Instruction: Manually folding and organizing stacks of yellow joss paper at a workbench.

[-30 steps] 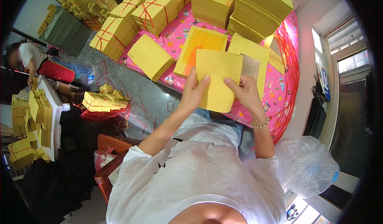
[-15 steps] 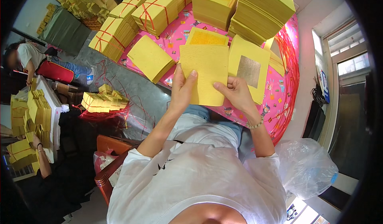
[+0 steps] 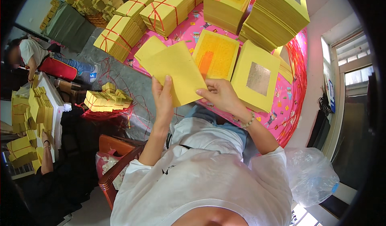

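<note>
Yellow paper (image 3: 175,71) is held tilted above the near edge of the bench (image 3: 287,105), which wears a pink patterned cloth; number of sheets cannot be told. Left hand (image 3: 163,97) clamped on its lower left edge, thumb on the face, fingers behind. Right hand (image 3: 219,96) pinched on the lower right corner, bracelet (image 3: 250,120) at the wrist. In view the paper overlaps a low yellow stack (image 3: 148,48); whether they touch cannot be told. Just right of the paper lies an orange-printed panel (image 3: 219,53), and beside that a stack with a silvery patch (image 3: 257,79). Behind: bundles tied in red (image 3: 165,12) at left, two tall stacks (image 3: 225,14) at right. Red strings (image 3: 299,73) run along the bench's right edge.
</note>
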